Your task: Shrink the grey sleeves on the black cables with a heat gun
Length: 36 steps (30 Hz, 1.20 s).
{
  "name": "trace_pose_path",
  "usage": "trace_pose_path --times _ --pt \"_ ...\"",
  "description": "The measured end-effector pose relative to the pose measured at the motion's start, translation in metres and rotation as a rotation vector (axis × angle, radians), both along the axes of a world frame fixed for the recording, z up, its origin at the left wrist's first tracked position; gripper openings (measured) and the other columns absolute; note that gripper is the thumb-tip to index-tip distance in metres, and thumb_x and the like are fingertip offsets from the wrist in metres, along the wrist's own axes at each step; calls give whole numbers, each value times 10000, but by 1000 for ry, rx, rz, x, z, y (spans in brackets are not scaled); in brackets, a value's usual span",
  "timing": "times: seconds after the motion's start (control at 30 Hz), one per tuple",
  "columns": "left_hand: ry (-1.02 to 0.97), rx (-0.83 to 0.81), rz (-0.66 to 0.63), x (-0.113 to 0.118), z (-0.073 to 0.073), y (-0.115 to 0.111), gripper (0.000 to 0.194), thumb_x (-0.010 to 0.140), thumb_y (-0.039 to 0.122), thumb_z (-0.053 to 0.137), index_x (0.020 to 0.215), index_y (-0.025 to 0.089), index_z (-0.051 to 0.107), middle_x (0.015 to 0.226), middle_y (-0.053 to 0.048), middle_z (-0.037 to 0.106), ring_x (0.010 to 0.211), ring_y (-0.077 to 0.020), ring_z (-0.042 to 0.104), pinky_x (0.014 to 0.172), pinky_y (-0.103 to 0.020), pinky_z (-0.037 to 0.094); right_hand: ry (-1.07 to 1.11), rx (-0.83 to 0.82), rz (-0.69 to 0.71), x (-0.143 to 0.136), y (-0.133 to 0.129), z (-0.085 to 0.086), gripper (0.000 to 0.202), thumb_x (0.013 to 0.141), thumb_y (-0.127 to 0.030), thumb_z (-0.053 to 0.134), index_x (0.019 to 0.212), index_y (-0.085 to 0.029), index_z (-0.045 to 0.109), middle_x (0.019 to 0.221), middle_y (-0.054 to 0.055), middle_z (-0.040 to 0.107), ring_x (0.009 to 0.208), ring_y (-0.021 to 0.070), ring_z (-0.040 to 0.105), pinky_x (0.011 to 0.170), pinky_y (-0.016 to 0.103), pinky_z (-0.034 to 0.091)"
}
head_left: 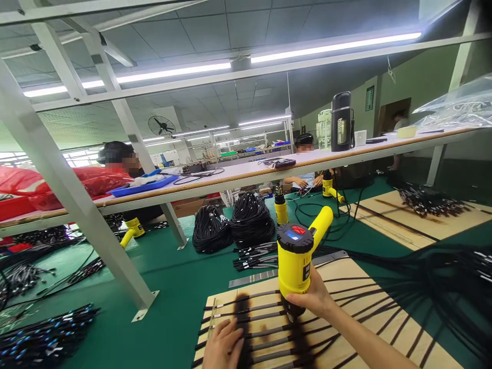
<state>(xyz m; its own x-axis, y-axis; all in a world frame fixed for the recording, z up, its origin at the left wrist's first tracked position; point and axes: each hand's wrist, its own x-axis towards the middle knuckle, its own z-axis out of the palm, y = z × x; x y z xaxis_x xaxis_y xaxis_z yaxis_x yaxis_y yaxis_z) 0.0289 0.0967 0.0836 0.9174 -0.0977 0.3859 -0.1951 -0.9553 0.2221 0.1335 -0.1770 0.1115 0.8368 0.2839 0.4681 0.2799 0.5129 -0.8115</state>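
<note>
My right hand [317,297] is wrapped round the body of a yellow and black heat gun [292,266], its nozzle pointing down close over the cables. Beneath it, several black cables [269,328] with grey sleeves lie side by side across a plywood board [353,292] that has dark scorched bands. At the board's left part, my left hand [223,342] rests over the cable ends with its fingers loosely spread, beside one scorched band. Whether its fingertips press on a cable is hard to see.
Coiled black cable bundles [251,218] sit behind the board, near a metal ruler [253,279]. Other yellow heat guns [281,210] stand on the green table [165,307]. A white post [111,246] and a shelf [230,179] with a flask [342,123] rise ahead. Co-workers sit beyond.
</note>
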Motion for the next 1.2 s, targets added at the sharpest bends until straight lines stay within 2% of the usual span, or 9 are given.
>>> trace_pose_path --times 0.07,0.13,0.27,0.4,0.6,0.87,1.2 --pt "93 58 27 19 2 -23 209 822 299 535 890 271 730 1106 -34 665 1080 -271 565 888 -426 506 4 16 -11 1 3 -1 568 556 -256 791 1011 -260 451 817 -22 648 680 184 601 616 324 488" --pt "190 97 27 28 3 -42 210 807 225 532 873 266 727 1153 -31 642 1130 -282 523 914 -455 472 16 23 -19 2 4 -2 573 551 -253 795 1009 -248 452 817 -19 644 681 179 597 620 318 482" --pt "306 143 20 34 5 -58 176 768 180 556 771 247 718 1192 -30 617 1147 -292 489 931 -475 420 32 12 -43 4 0 -5 575 545 -246 800 1010 -233 462 835 -13 639 702 174 594 643 315 479" --pt "348 159 35 36 -1 -55 183 724 161 594 788 282 715 1220 -3 594 1181 -292 449 942 -482 382 20 6 -27 7 -2 -6 592 557 -251 793 1038 -228 448 856 3 644 719 186 600 656 334 483" --pt "355 164 39 42 -11 -50 167 775 246 592 804 343 725 1227 9 584 1211 -297 419 959 -495 350 24 6 -8 6 -3 -9 591 561 -267 791 1040 -248 446 852 7 663 704 209 619 640 360 498" --pt "342 192 54 52 -8 -55 163 752 226 616 749 350 722 1210 21 591 1222 -308 413 961 -516 325 26 -12 -27 -5 -10 -10 590 547 -233 795 1050 -284 490 898 -8 663 763 225 619 688 387 500" --pt "360 111 91 26 -14 -44 174 817 318 559 874 381 711 1275 15 553 1257 -300 386 962 -506 344 28 -52 -9 -11 -18 -7 568 549 -237 781 1039 -265 495 909 13 665 767 237 618 686 399 494"
